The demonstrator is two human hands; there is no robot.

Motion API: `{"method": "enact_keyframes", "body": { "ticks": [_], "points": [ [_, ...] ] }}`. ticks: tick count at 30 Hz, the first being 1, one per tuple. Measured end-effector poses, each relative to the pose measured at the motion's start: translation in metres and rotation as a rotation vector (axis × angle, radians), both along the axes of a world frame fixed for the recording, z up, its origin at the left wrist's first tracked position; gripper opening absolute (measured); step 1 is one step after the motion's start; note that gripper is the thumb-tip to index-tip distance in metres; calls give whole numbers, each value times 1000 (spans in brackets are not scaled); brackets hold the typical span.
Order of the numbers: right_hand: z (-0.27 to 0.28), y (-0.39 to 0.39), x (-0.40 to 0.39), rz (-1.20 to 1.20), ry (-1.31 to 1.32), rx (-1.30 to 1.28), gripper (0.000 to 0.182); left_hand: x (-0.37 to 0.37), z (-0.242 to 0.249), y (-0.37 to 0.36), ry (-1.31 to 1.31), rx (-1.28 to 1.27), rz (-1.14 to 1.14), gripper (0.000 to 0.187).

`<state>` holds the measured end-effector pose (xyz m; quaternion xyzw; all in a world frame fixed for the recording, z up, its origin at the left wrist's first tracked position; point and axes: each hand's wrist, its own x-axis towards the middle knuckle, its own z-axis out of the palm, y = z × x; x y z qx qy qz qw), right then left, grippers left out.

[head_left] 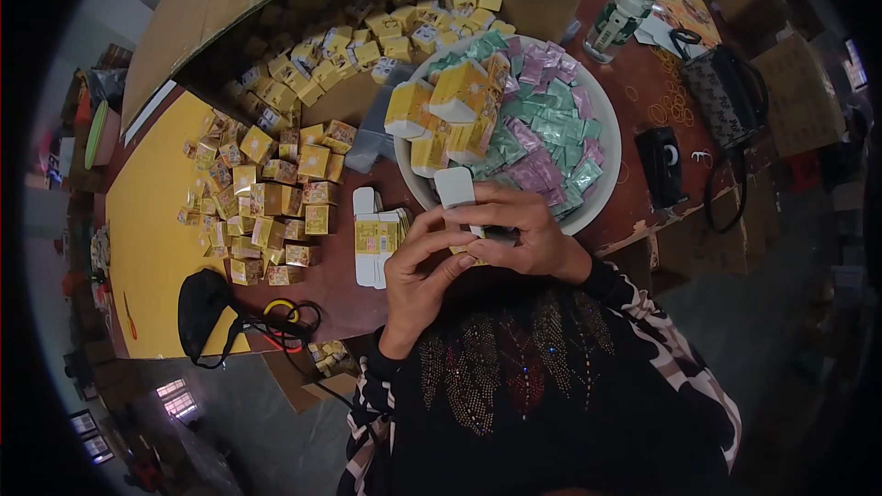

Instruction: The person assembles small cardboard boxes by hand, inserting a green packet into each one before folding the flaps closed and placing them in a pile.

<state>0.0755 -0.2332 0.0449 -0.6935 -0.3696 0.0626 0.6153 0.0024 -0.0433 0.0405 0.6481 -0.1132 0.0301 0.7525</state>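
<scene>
Both hands are closed around a small yellow carton (pixel 454 186) whose white end flap stands up, near my chest. My left hand (pixel 418 266) grips it from the left side, fingertips and thumb against it. From the right, my right hand (pixel 524 230) wraps over it and hides most of its body. Just beyond the hands is a round white basin (pixel 614 161) with green sachets (pixel 551 129) and pink sachets (pixel 542 170). Several yellow cartons (pixel 457 92) stand in its left part. Flattened cartons (pixel 372 243) lie in a stack beside my left hand.
A pile of small yellow boxes (pixel 266 197) lies at left, below a big cardboard box (pixel 248 0) holding many more. A black pouch (pixel 204 308) and cord sit near the front edge. At right are a clear bottle (pixel 620 20), rubber bands (pixel 671 96), a tape dispenser (pixel 660 165) and a handbag (pixel 726 92).
</scene>
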Motion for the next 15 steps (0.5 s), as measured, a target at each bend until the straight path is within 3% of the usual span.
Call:
{"method": "enact_keyframes", "body": {
  "ticks": [2,5,12,15],
  "points": [
    [-5,1,6,-17,-222,84,36,-1,4,-6,26,-92,26,38],
    [-4,2,9,-11,-265,81,34,1,4,-7,39,-213,23,50],
    [0,6,0,-94,-140,170,31,8,14,-3,101,-209,-7,61],
    [5,1,3,-44,-153,70,26,9,18,-3,105,-166,15,61]
  ]
}}
